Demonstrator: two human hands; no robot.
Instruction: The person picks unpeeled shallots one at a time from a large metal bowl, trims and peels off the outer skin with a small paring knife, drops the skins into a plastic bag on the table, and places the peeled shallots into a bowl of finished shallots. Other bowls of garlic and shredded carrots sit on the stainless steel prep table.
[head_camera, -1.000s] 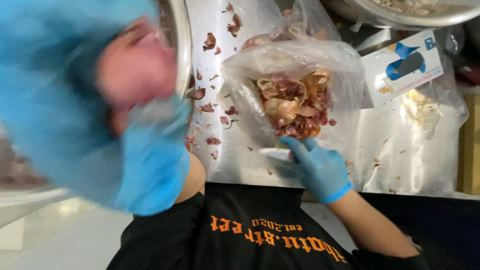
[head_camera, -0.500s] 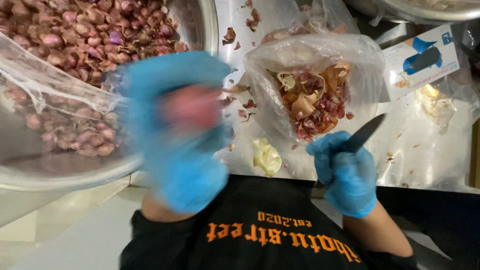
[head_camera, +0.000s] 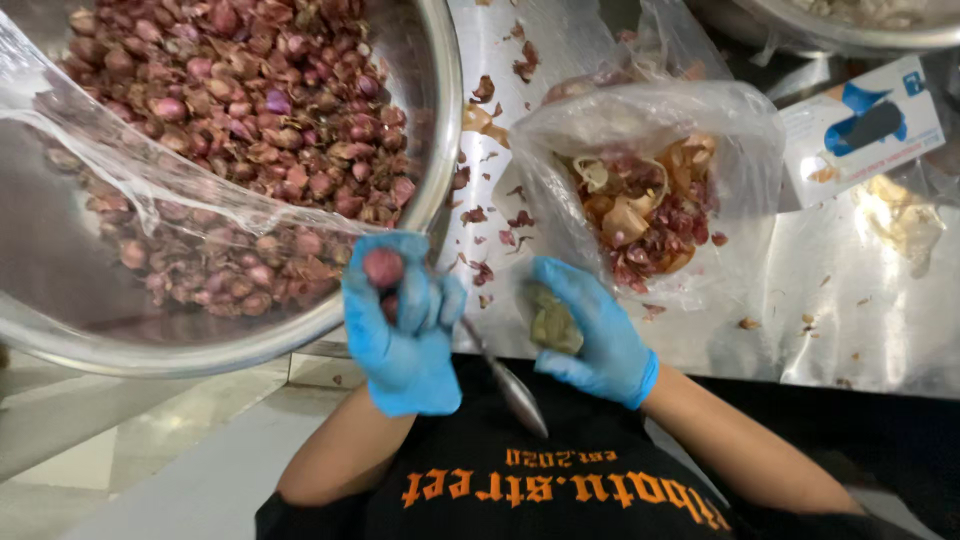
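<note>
My left hand (head_camera: 402, 330), in a blue glove, is closed around a small red shallot (head_camera: 382, 266) at the rim of a big steel bowl (head_camera: 440, 150). The bowl is full of unpeeled shallots (head_camera: 270, 110) and partly covered by clear plastic. A knife blade (head_camera: 512, 390) sticks out from beside my left hand and points toward my body; I cannot tell which fingers hold its handle. My right hand (head_camera: 590, 335), also gloved in blue, grips a pale yellowish lump of peel (head_camera: 552, 322) just below a clear plastic bag of shallot skins (head_camera: 650, 200).
Red skin scraps (head_camera: 490, 215) lie scattered on the steel table between bowl and bag. A white and blue glove box (head_camera: 865, 125) sits at the right, with another steel bowl (head_camera: 840, 25) behind it. More crumpled plastic (head_camera: 905, 220) lies at the far right.
My left hand has come down from in front of the camera and now holds a shallot. My right hand held the knife; it now grips the pale lump that lay on the table.
</note>
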